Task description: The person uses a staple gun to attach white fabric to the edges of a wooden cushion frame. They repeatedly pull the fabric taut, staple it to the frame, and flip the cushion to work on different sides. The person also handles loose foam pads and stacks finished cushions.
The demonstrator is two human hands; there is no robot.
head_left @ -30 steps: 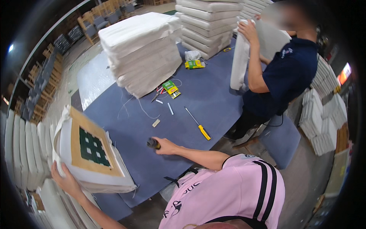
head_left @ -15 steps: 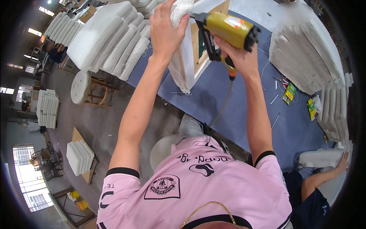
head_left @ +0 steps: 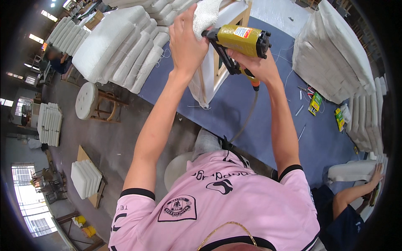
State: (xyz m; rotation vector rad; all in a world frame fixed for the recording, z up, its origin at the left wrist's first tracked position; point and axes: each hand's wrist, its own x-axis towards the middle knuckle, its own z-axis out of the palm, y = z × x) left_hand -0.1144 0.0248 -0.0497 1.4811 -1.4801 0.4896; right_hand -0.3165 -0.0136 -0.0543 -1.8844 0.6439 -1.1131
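A yellow and black air staple gun [head_left: 236, 41] is in my right hand [head_left: 261, 67], whose fingers wrap round its handle. Its hose [head_left: 251, 113] drops from the handle across the table. The gun's black nose is at the white textured fabric [head_left: 207, 17], beside my left thumb. With fingers bent over that fabric, my left hand [head_left: 188, 44] grips the edge of a seat panel standing tilted on the table. The panel's wooden frame [head_left: 245, 17] shows behind the gun, and loose threads hang at its lower corner [head_left: 204, 102]. My left fingertips are partly hidden.
White cushions are stacked left [head_left: 121, 50] and right [head_left: 331, 54] on the blue-covered table [head_left: 276, 134]. Small yellow-green boxes [head_left: 315, 103] and pliers [head_left: 303, 89] lie at right. A stool [head_left: 87, 100] stands on the floor at left. A co-worker's arm [head_left: 356, 194] reaches in at lower right.
The staple gun has moved left and slightly down, with its nose now lower beside my left thumb. My left hand has shifted slightly down and right, and more of the white fabric shows.
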